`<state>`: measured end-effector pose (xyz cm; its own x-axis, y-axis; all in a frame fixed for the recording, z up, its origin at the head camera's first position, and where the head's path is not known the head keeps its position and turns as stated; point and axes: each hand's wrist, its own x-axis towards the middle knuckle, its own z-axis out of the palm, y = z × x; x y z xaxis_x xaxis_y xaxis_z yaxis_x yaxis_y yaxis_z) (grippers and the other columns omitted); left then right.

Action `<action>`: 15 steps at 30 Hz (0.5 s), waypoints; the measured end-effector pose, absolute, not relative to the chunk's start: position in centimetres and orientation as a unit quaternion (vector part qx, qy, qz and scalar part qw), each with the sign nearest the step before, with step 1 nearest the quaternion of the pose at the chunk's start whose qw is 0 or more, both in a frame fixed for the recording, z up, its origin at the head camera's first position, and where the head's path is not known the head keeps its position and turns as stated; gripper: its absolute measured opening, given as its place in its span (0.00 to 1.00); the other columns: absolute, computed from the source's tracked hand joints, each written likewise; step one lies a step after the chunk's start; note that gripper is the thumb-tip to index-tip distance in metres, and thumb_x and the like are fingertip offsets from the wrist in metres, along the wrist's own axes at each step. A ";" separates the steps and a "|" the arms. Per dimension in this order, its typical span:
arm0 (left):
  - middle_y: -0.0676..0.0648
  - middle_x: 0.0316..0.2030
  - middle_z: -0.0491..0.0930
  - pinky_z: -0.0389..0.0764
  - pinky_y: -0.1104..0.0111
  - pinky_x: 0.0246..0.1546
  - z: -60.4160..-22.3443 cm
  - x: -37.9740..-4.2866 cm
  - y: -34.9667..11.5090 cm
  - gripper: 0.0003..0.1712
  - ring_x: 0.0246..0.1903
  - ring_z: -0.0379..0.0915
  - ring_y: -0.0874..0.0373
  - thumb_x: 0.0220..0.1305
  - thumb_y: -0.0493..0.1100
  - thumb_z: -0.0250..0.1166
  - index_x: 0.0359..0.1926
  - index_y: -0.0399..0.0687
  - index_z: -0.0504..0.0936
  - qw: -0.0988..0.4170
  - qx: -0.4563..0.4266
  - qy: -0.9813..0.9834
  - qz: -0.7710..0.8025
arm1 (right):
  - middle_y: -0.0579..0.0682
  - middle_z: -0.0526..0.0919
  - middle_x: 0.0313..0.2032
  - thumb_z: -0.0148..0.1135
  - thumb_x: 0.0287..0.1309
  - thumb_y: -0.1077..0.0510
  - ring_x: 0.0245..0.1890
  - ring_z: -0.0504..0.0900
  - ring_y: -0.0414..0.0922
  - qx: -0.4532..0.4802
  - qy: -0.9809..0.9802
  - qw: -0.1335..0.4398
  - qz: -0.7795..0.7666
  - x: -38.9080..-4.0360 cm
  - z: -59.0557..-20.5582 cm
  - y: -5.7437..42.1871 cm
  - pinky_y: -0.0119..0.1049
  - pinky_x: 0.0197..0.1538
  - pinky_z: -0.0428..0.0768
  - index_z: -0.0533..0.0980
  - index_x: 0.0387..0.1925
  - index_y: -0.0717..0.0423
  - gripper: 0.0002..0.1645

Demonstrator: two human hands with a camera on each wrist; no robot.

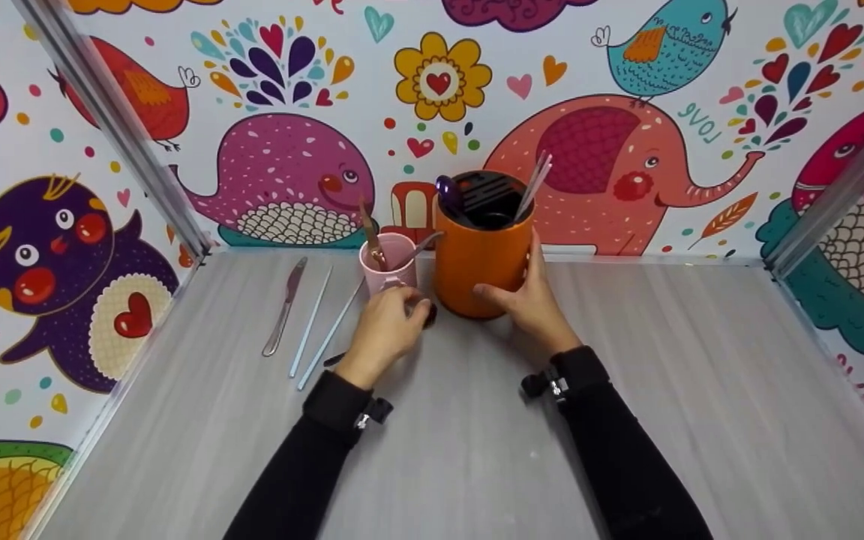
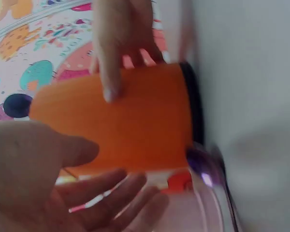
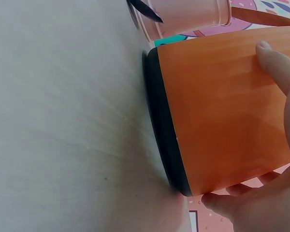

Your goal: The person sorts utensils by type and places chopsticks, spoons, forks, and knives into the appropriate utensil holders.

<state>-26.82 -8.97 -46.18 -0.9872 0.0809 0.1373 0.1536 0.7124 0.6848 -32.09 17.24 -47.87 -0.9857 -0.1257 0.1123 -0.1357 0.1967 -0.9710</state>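
The orange holder [image 1: 481, 262] is stood upright near the middle of the worktop's far edge, and is gripped by the right hand [image 1: 535, 304], its thumb laid across the front and its fingers curved round the right side. Nothing is seen to be held by the left hand [image 1: 391, 326], whose fingers are spread loosely in the left wrist view; whether the pink cup [image 1: 374, 280] is touched by it cannot be told. Since the holder is gripped from one side only, it could be tipped or skidded into the cup, just beside it, if pushed leftward. The thin sticks [image 1: 535, 186] leaned in it might be shifted by any tilt. The dark spoon [image 2: 205, 166], laid flat by the holder's base, could be caught or trapped if the holder were slid, and the cup could be knocked by the left knuckles. Toward the worktop's far left corner, a knife [image 1: 287, 306] and two pale blue sticks [image 1: 312, 319] are laid. The worktop [image 1: 462, 465] is grey and faintly streaked, and is bounded at its far edge by a wall [image 1: 477, 142] printed with cartoon animals, and at its left edge by a similar panel [image 1: 132, 240].
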 end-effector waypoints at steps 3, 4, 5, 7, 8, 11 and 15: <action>0.38 0.46 0.91 0.87 0.48 0.54 -46.9 -27.0 -10.3 0.13 0.48 0.87 0.42 0.77 0.45 0.69 0.48 0.40 0.91 0.052 -0.070 -0.943 -0.322 | 0.44 0.42 0.91 0.86 0.58 0.44 0.88 0.55 0.51 0.078 -0.775 0.001 0.627 -32.6 -48.7 17.5 0.60 0.91 0.50 0.30 0.90 0.32 0.83; 0.38 0.45 0.91 0.87 0.47 0.52 -47.2 -27.1 -10.7 0.11 0.47 0.88 0.41 0.76 0.44 0.69 0.46 0.40 0.91 0.049 -0.070 -0.949 -0.302 | 0.43 0.43 0.90 0.86 0.58 0.42 0.88 0.55 0.49 0.076 -0.776 0.003 0.626 -32.9 -49.1 17.6 0.59 0.91 0.50 0.30 0.90 0.29 0.83; 0.37 0.44 0.91 0.87 0.47 0.50 -47.5 -27.2 -11.0 0.10 0.46 0.88 0.41 0.75 0.43 0.70 0.44 0.40 0.91 0.047 -0.072 -0.956 -0.282 | 0.42 0.43 0.90 0.85 0.57 0.40 0.88 0.55 0.49 0.078 -0.777 0.007 0.624 -33.2 -49.6 17.6 0.59 0.91 0.51 0.30 0.89 0.27 0.83; 0.37 0.43 0.91 0.87 0.46 0.47 -48.1 -27.3 -11.4 0.09 0.44 0.88 0.40 0.73 0.42 0.71 0.42 0.40 0.91 0.035 -0.074 -0.965 -0.251 | 0.41 0.45 0.90 0.85 0.55 0.37 0.88 0.56 0.48 0.081 -0.780 0.019 0.621 -33.6 -50.3 17.6 0.59 0.90 0.52 0.31 0.89 0.24 0.82; 0.36 0.43 0.91 0.87 0.45 0.47 -48.4 -27.3 -11.5 0.09 0.44 0.88 0.39 0.73 0.42 0.71 0.41 0.39 0.90 0.029 -0.076 -0.968 -0.238 | 0.41 0.46 0.89 0.85 0.55 0.35 0.87 0.57 0.49 0.083 -0.780 0.025 0.620 -33.7 -50.5 17.6 0.60 0.90 0.53 0.32 0.89 0.22 0.82; 0.35 0.43 0.90 0.87 0.44 0.47 -49.3 -27.6 -11.7 0.07 0.45 0.88 0.37 0.71 0.40 0.72 0.39 0.38 0.89 0.024 -0.084 -0.971 -0.221 | 0.43 0.48 0.89 0.86 0.53 0.33 0.87 0.58 0.50 0.084 -0.780 0.036 0.619 -33.8 -50.9 17.6 0.62 0.89 0.54 0.33 0.88 0.20 0.82; 0.37 0.39 0.90 0.88 0.47 0.44 -52.3 -29.5 -12.3 0.04 0.42 0.88 0.38 0.65 0.36 0.70 0.34 0.41 0.90 0.046 -0.093 -0.973 -0.206 | 0.44 0.48 0.89 0.86 0.52 0.32 0.86 0.59 0.52 0.078 -0.786 0.040 0.612 -33.7 -50.9 17.5 0.65 0.89 0.53 0.33 0.88 0.20 0.83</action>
<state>-29.52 -12.30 -52.27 -0.9783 0.1628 0.1283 0.2008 0.8980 0.3916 -33.72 17.54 -50.93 -0.9847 -0.0739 0.1579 -0.1712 0.2391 -0.9558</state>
